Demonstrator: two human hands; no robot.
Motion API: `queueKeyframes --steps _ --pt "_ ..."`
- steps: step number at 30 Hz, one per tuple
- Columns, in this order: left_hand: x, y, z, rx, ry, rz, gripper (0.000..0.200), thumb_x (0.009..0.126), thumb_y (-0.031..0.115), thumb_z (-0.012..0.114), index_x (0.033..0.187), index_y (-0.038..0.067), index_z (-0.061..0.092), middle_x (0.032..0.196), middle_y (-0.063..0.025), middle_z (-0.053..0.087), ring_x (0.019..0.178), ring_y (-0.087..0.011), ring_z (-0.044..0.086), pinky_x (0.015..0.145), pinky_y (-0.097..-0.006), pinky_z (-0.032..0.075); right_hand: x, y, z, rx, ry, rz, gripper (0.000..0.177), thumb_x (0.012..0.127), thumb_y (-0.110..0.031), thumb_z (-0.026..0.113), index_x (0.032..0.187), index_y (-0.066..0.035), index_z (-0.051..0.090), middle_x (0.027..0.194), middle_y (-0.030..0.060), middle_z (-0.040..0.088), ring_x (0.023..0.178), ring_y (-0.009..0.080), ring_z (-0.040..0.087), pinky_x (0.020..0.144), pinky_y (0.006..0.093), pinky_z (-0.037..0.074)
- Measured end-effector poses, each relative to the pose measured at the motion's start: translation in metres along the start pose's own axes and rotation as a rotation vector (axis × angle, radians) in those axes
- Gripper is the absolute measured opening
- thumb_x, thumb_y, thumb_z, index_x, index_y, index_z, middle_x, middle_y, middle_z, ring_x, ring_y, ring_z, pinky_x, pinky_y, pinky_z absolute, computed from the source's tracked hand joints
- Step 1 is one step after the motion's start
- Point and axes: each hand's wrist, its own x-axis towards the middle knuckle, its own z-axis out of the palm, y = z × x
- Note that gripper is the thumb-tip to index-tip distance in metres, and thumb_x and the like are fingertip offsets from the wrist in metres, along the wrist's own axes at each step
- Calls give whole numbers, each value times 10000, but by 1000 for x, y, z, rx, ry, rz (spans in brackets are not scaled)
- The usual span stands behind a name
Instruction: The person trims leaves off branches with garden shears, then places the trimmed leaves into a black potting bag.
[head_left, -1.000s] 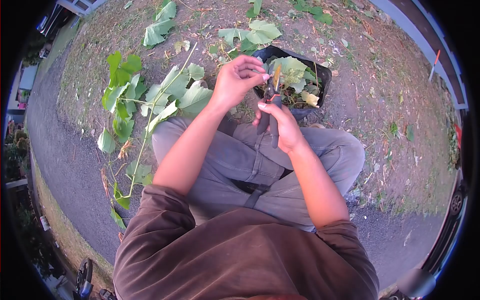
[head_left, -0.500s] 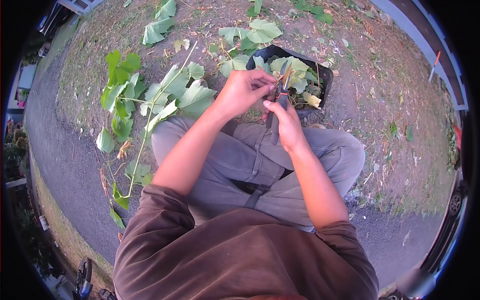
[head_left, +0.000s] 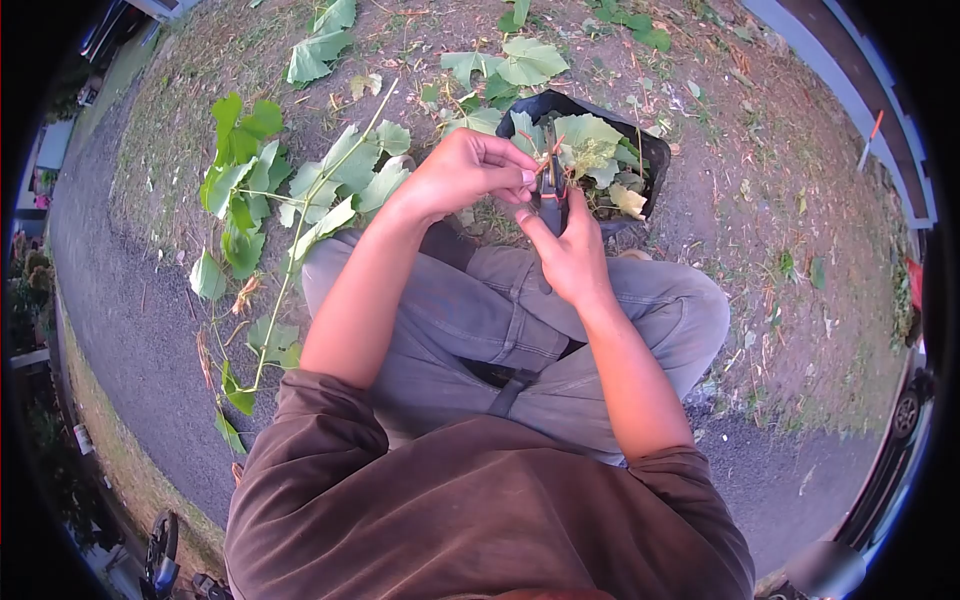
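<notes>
My right hand [head_left: 572, 248] is closed round the dark handles of pruning shears [head_left: 552, 212], whose blades point forward over the near left part of a black container. My left hand [head_left: 470, 172] is pinched at the blades on a thin brown stem [head_left: 545, 160]. Cut leaves [head_left: 590, 135] lie inside the black container [head_left: 655, 165], just beyond both hands. Left of my left hand, a long green vine [head_left: 318, 185] with broad leaves lies on the ground and against my knee.
Loose green leaves [head_left: 530, 62] are scattered on the soil ahead. My crossed legs [head_left: 640, 300] are just below the hands. Dark asphalt [head_left: 120, 260] runs along the left. An orange-tipped stake [head_left: 872, 135] stands at the far right.
The shears have turned more upright and their blades are closer together. My left fingers have shifted slightly left and down, and my right hand has a tighter grip.
</notes>
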Motion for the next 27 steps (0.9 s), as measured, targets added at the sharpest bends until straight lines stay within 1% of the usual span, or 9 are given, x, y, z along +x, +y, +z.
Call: queueKeyframes --steps 6,9,11,12,14,15,17,22,27 --pt "1 -3 -4 -73 -48 -10 234 958 59 751 1157 -64 753 1022 -144 792 897 -196 776 828 -326 639 1 -1 1 -13 10 -37 477 913 -324 782 1192 23 610 982 241 745 931 429 743 822 482 555" --pt "-1 -1 -5 -69 -45 -16 240 970 84 751 1162 -60 752 1021 -134 792 903 -187 772 837 -319 632 2 -3 0 -29 -3 -24 496 917 -347 789 1183 34 613 967 233 743 897 383 748 809 462 562" --pt "-1 -3 -5 -39 -24 -1 249 980 112 753 1178 -40 756 1022 -122 793 890 -167 763 844 -303 618 3 0 -1 20 -36 -29 431 943 -318 768 1178 13 622 977 159 729 843 268 715 789 401 552" --pt "0 -4 -6 -39 -24 0 249 980 112 753 1178 -40 756 1022 -122 793 890 -167 763 844 -303 618 5 6 0 19 -36 -30 431 943 -318 768 1178 13 622 977 159 729 843 268 715 789 401 552" --pt "3 -8 -5 -24 12 6 245 985 99 747 1201 -18 758 1021 -106 794 882 -141 750 845 -288 606 10 20 3 524 -198 167 347 970 -282 731 1181 -25 632 983 65 673 840 162 645 793 336 521" --pt "4 -9 -5 -23 13 6 245 985 99 747 1201 -18 758 1021 -106 794 882 -141 750 845 -288 606 10 20 1 524 -199 167 347 970 -282 731 1181 -25 632 983 65 673 840 162 645 793 336 521" --pt "7 -11 -3 15 42 77 238 997 83 730 1214 -10 758 1018 -86 791 880 -114 730 833 -278 598 9 17 -3 804 -284 297 301 984 -265 704 1191 -59 628 998 13 619 873 128 610 818 299 491" --pt "7 -10 7 125 98 138 237 1007 73 716 1220 -20 757 1002 -59 784 868 -91 702 815 -266 583 10 16 -8 843 -305 365 331 988 -275 690 1218 -49 614 1013 28 625 912 136 613 852 305 496" --pt "7 -8 11 228 95 143 246 1006 74 714 1230 -18 758 990 -47 779 844 -79 681 792 -261 570 10 24 -3 558 -177 268 422 945 -313 714 1225 -13 614 1054 58 662 929 164 627 870 328 500"
